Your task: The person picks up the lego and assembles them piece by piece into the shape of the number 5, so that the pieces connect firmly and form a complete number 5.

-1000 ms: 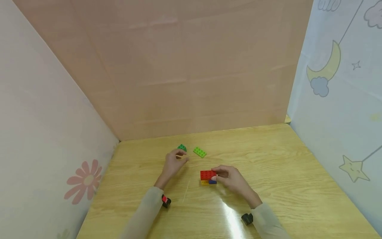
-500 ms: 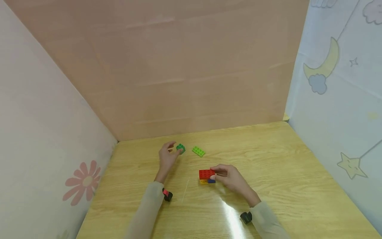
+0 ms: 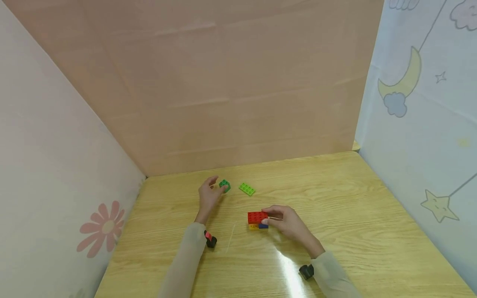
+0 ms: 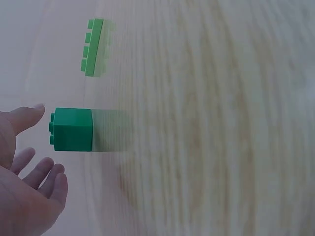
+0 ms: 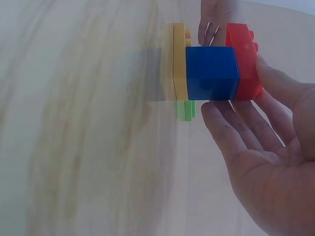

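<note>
My left hand (image 3: pixel 210 196) reaches over the dark green brick (image 3: pixel 225 187), thumb and fingers spread. In the left wrist view a gap shows between the thumb and the brick (image 4: pixel 74 129), which stands studs up on the table. My right hand (image 3: pixel 288 223) pinches the red brick (image 5: pixel 243 64) at its right end, thumb on the near side and fingers behind. That red brick tops a small stack: a blue brick (image 5: pixel 211 73) supports it on the right, and a flat yellow plate (image 5: pixel 180 59) lies beneath. In the head view the thumb covers the red brick's corner.
A flat light green plate (image 3: pixel 247 189) lies right of the dark green brick, behind the stack. The wooden table (image 3: pixel 335 198) meets a pinkish back sheet (image 3: pixel 238 82) and pale side walls. Black wrist devices (image 3: pixel 307 272) sit at the sleeves.
My left hand has moved left from in front of the dark green brick, and its fingers have spread beside it. The right hand keeps its hold on the stack. The view has shifted slightly.
</note>
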Demonstrator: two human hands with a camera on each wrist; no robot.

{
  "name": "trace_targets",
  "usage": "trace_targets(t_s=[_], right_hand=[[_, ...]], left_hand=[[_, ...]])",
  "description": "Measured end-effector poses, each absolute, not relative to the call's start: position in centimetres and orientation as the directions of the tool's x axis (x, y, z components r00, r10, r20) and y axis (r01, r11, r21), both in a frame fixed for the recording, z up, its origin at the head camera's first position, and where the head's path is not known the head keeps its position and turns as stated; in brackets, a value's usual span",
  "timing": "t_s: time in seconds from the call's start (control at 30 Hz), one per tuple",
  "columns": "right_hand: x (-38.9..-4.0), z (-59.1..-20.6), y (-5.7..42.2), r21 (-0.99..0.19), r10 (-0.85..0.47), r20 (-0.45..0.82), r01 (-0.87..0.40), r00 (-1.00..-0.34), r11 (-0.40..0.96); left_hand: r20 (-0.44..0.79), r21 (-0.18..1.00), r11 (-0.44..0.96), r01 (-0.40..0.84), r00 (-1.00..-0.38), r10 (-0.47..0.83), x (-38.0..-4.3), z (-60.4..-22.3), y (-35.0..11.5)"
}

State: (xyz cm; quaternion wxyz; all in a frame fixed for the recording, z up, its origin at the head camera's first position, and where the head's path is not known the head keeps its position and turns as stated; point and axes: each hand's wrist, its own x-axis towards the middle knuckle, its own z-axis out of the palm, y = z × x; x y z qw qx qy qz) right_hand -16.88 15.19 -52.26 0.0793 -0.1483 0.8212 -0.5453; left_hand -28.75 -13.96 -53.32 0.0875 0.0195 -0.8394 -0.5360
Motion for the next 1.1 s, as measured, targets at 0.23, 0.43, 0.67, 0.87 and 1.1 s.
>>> trace_targets(t_s=[0.23, 0.43, 0.67, 0.87, 1.1], right_hand=[[-17.0, -52.3, 15.1, -0.919, -0.327, 0.035, -0.159, -0.944, 0.359], [-16.9, -52.3, 15.1, -0.92, -0.33, 0.028, -0.154, -0.944, 0.361], [-16.9, -52.3, 15.2, -0.918, -0.332, 0.033, -0.16, -0.943, 0.364], [-16.8, -52.3, 15.2, -0.92, -0.325, 0.03, -0.153, -0.945, 0.36], [-17.0, -52.4, 15.3, -0.922, -0.321, 0.022, -0.143, -0.947, 0.359]], left_hand=[[0.103, 0.902, 0.429, 0.045, -0.988, -0.113, -29.3, -54.0, -14.4], [0.056, 0.889, 0.458, 0.003, -0.993, -0.102, -29.6, -54.7, -14.4], [0.069, 0.872, 0.488, 0.022, -0.994, -0.079, -29.9, -54.9, -14.3], [0.055, 0.866, 0.5, 0.005, -0.995, -0.084, -30.0, -54.8, -14.1], [0.049, 0.872, 0.489, 0.008, -0.996, -0.07, -30.0, -54.8, -14.1]])
